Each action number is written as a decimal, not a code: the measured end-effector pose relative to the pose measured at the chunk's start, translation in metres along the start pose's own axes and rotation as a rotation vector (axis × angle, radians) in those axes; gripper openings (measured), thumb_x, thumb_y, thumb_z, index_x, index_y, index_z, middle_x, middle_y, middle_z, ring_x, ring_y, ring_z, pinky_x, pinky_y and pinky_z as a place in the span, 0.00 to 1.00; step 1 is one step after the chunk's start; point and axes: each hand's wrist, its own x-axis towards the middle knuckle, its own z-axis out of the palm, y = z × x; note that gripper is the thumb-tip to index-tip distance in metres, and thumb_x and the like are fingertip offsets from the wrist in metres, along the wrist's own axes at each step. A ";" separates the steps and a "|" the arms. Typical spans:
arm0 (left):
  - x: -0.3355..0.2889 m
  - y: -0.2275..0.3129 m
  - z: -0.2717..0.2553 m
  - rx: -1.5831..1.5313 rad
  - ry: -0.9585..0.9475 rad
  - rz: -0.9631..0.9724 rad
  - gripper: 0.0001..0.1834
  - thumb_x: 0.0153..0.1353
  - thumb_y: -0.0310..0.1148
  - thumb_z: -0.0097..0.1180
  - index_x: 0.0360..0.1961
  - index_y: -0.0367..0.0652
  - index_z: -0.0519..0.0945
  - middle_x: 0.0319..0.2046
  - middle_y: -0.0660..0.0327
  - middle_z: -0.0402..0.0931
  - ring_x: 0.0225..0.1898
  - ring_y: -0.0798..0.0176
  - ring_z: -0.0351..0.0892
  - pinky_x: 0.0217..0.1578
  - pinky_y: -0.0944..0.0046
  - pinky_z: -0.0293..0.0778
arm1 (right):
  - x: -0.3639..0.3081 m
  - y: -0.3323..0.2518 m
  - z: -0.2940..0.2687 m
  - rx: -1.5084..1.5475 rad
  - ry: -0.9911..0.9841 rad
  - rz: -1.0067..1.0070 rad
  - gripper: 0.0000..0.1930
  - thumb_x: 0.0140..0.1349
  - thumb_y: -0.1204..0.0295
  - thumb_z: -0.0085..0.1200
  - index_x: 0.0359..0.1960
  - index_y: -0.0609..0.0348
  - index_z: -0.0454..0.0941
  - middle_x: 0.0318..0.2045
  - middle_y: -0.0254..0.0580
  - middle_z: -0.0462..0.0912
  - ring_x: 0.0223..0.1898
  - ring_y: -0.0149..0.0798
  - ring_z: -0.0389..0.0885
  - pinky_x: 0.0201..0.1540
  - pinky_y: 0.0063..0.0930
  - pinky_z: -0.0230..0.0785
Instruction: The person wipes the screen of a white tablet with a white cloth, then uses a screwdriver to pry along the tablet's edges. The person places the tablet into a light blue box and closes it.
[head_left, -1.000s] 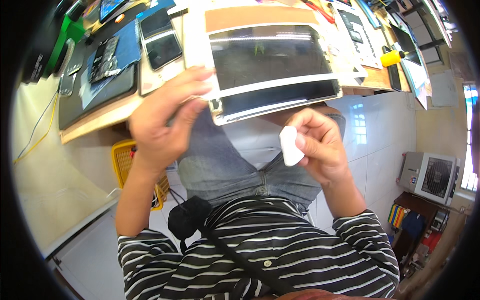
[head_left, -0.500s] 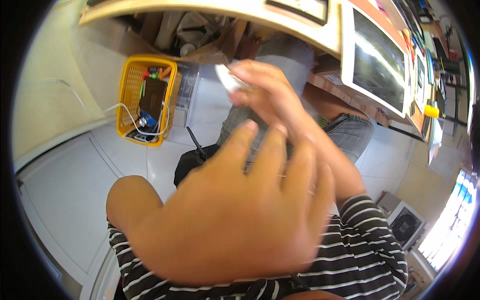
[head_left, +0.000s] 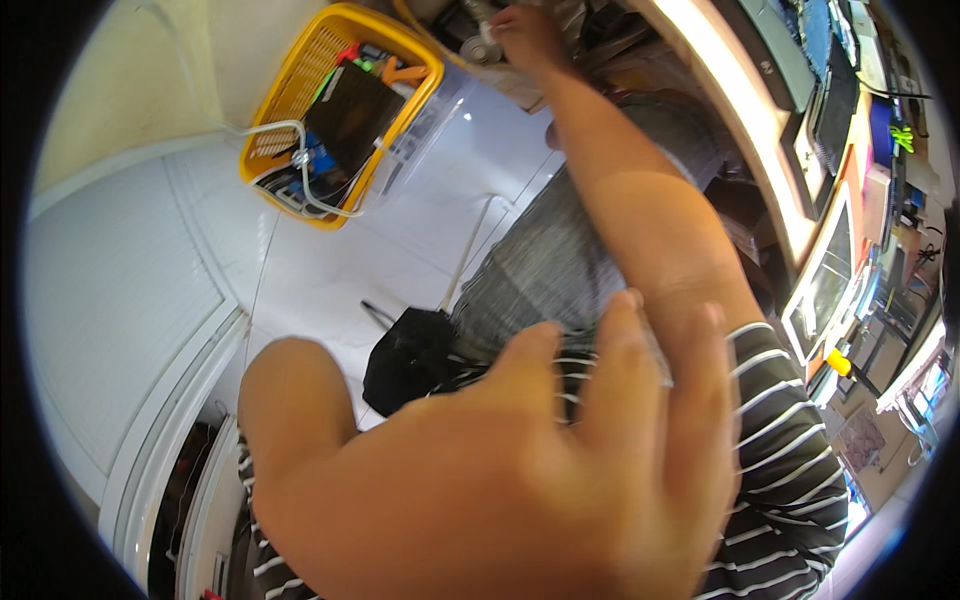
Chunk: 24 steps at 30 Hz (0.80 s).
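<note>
My left hand [head_left: 500, 470] fills the lower middle, close up and slightly blurred. Its back faces me and its fingers are spread over my right forearm, with nothing seen in them. My right arm stretches far forward past my grey jeans [head_left: 550, 260]. At its end my right hand [head_left: 532, 38] is under the desk, small and dim, with its fingers curled in. Whatever they hold is too small to make out. Close by the right hand are a round whitish object [head_left: 478, 50] and clear plastic wrapping [head_left: 570, 20].
A yellow basket [head_left: 262, 110] with tools, a dark flat box [head_left: 355, 115] and a white cable [head_left: 303, 150] stands on the tiled floor. Beside my leg lies a black fabric item [head_left: 412, 360]. The desk edge [head_left: 735, 90] curves along the right, above stored things.
My right hand, which held a small white object before my knees, has reached forward under the desk. The view has turned and moved closer to the basket. My left hand stays spread in front.
</note>
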 end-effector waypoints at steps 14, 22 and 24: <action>0.018 -0.016 -0.002 -0.142 0.096 -0.007 0.08 0.48 0.30 0.64 0.29 0.38 0.80 0.27 0.49 0.79 0.27 0.54 0.83 0.24 0.58 0.77 | 0.001 0.005 0.012 -0.129 -0.183 -0.005 0.09 0.59 0.67 0.62 0.39 0.49 0.91 0.44 0.46 0.89 0.46 0.52 0.87 0.52 0.42 0.78; 0.034 -0.053 0.048 -0.164 -0.027 -0.174 0.09 0.48 0.30 0.64 0.30 0.38 0.80 0.30 0.50 0.81 0.24 0.58 0.84 0.18 0.62 0.77 | -0.016 -0.020 -0.001 -0.400 -0.212 -0.020 0.12 0.58 0.68 0.64 0.44 0.43 0.91 0.43 0.45 0.89 0.48 0.52 0.86 0.54 0.43 0.76; 0.028 -0.050 0.056 -0.186 -0.085 -0.247 0.14 0.53 0.28 0.60 0.43 0.40 0.81 0.48 0.50 0.84 0.29 0.61 0.85 0.18 0.62 0.77 | -0.016 -0.017 -0.001 -0.430 -0.216 -0.054 0.12 0.57 0.68 0.65 0.43 0.45 0.92 0.44 0.48 0.89 0.50 0.54 0.85 0.56 0.44 0.76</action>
